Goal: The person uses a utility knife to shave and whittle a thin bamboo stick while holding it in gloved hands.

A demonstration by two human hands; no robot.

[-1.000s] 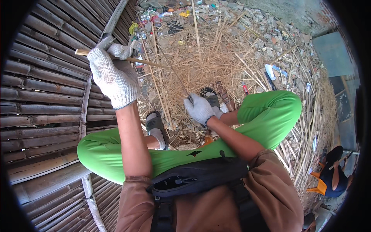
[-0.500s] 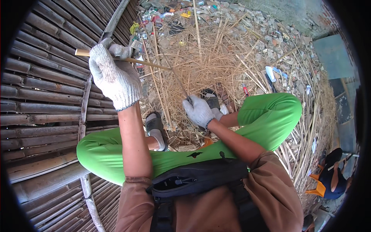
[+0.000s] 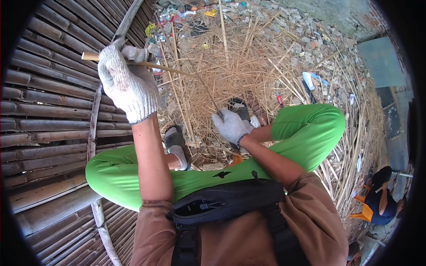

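Raised at the left, my left hand (image 3: pixel 127 86) wears a white knit glove and is closed around a slender bamboo stick (image 3: pixel 171 69). The stick's pale cut end sticks out on the left of the fist; its other end points right over the straw-covered ground. My right hand (image 3: pixel 231 126), gloved too, is lower and nearer my legs, its fingers closed on a long, thin, dark blade-like tool (image 3: pixel 207 90). That tool slants up and left, and it crosses the stick near its right end. Its handle is hidden in my glove.
Bamboo shavings (image 3: pixel 230 71) cover the ground ahead, with rubble and litter beyond. A slatted bamboo wall (image 3: pixel 57 106) rises close on my left. A small red-handled object (image 3: pixel 279 100) lies by my right knee. Another person (image 3: pixel 385 199) sits on an orange chair (image 3: pixel 365 210) far right.
Both hands keep their grips, and the stick and tool still cross. The whole view has shifted slightly; the right hand sits a little further right relative to the stick.
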